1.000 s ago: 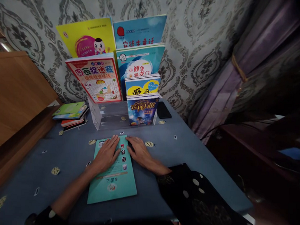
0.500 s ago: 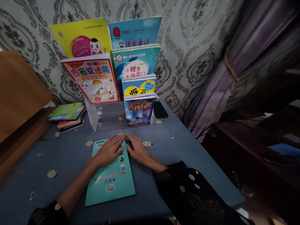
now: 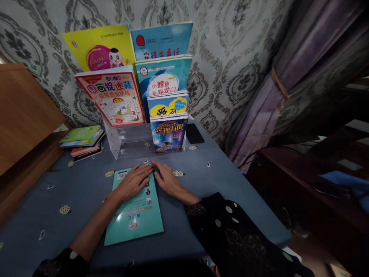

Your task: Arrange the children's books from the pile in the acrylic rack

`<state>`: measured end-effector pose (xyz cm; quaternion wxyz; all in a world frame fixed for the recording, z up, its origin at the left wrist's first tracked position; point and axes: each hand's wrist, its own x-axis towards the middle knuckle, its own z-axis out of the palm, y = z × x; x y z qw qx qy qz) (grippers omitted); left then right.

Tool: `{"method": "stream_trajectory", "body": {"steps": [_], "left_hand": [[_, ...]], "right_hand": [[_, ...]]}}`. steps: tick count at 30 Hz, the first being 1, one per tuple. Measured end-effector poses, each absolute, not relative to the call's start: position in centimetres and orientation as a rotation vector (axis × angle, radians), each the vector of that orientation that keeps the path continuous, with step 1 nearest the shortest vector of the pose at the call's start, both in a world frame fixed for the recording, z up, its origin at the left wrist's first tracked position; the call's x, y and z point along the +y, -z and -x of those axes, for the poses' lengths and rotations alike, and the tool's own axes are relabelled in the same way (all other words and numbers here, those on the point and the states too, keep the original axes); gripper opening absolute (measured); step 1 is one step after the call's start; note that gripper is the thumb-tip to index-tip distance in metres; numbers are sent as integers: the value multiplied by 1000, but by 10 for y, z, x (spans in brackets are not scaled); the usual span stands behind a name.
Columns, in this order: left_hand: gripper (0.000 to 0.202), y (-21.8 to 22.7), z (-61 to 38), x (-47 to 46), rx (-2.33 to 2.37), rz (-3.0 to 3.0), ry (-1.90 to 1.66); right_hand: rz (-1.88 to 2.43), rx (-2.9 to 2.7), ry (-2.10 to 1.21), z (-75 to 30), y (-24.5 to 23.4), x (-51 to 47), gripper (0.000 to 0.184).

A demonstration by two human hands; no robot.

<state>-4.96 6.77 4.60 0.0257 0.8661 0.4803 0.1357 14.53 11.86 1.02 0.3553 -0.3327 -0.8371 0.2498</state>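
A thin teal book point(image 3: 136, 217) lies flat on the blue tablecloth point(image 3: 228, 184), its barcode end pointing away from me. My left hand point(image 3: 133, 182) rests palm down on the far half of its cover, fingers spread. My right hand point(image 3: 165, 179) lies flat at the book's right far corner, partly on the cloth, its fingertips almost touching those of the left hand. Neither hand grips anything.
Just beyond the hands stands a clear tiered rack point(image 3: 128, 138) with several picture books upright in it. A black phone point(image 3: 194, 133) lies to its right. A small stack of books point(image 3: 83, 140) sits at the left near a wooden board point(image 3: 18, 112). Curtain at right.
Both hands and the teal book have slid a little away from me, toward the rack. The view has shifted slightly to the right.
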Motion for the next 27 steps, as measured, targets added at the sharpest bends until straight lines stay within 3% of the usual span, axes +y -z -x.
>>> {"method": "stream_trajectory", "body": {"steps": [27], "left_hand": [[43, -69, 24, -33, 1196, -2732, -225]], "right_hand": [[802, -2394, -548, -148, -27, 115, 39]]}}
